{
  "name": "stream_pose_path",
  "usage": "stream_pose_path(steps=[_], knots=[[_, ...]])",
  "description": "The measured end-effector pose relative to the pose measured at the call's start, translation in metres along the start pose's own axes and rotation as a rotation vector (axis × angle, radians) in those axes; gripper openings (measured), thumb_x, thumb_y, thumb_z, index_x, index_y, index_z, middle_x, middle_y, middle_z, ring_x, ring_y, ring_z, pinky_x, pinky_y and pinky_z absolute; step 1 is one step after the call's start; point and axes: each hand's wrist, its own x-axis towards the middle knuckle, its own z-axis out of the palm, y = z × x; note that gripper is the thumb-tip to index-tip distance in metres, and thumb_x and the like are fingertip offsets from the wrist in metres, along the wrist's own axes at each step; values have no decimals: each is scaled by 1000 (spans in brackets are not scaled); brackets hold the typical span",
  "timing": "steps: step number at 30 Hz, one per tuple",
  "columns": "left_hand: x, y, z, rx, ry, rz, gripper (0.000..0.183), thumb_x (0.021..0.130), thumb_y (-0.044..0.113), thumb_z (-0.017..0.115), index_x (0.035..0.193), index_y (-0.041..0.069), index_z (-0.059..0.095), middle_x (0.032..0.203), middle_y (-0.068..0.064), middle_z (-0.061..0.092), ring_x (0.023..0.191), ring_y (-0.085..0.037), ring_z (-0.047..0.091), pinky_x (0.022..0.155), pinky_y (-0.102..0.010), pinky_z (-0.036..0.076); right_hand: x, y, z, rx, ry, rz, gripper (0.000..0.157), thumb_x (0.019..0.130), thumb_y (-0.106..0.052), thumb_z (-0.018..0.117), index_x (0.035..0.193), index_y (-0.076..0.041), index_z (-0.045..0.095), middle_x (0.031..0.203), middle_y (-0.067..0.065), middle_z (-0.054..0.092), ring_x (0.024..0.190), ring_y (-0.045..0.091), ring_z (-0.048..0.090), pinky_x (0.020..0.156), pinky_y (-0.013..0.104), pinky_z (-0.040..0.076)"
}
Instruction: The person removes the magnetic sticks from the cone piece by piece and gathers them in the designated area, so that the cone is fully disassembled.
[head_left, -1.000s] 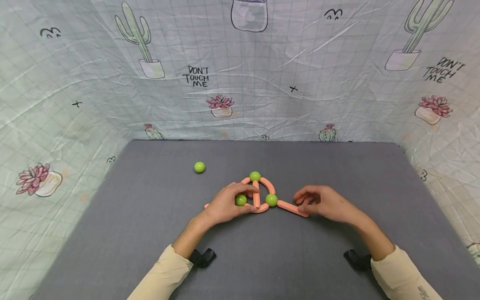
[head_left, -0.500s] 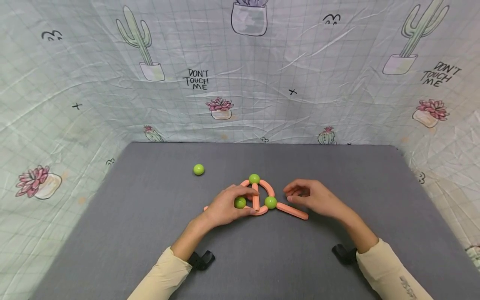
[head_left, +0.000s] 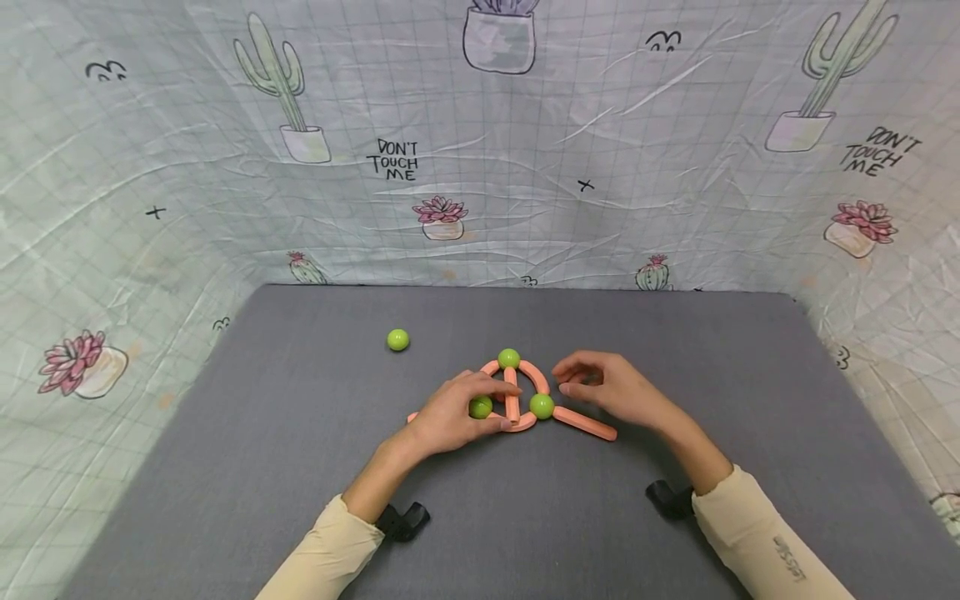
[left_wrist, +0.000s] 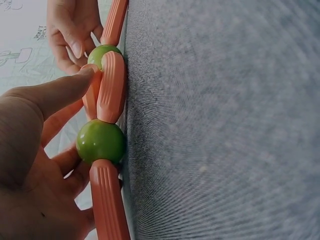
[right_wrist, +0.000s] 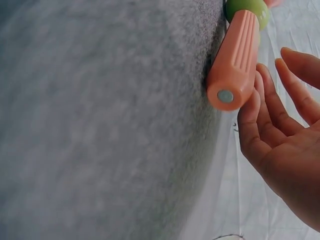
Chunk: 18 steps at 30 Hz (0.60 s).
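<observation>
The left hand (head_left: pixel 457 412) pinches the upright-running middle orange magnetic rod (head_left: pixel 512 397) between thumb and fingers, while the right hand (head_left: pixel 611 387), fingers loosely bent and apart, holds nothing near the right green ball (head_left: pixel 542 407). The ribbed rod lies inside a ring on the grey counter (head_left: pixel 525 517), its far end at the top ball (head_left: pixel 508 358). Visible are four glossy green balls, three straight rods and three curved ones.
</observation>
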Motion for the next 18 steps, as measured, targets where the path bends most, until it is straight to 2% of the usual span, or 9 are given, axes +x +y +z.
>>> stream_pose_path(steps=[10,18], knots=[[0,2,1,44,6,4,42,88,30,86,128,24,75,123,12,75,99,-13,60,85,-30,48,14,-4,5,13,-16,-22,25,101,-13,68,126,-8,71,120,12,73,104,22,68,87,37,56],[0,3,1,29,14,1,43,88,28,85,129,22,75,122,9,76,103,-15,62,89,-34,49,25,-10,11,47,-46,-64,30,100,-14,71,129,-10,71,121,11,74,110,27,68,96,45,54]])
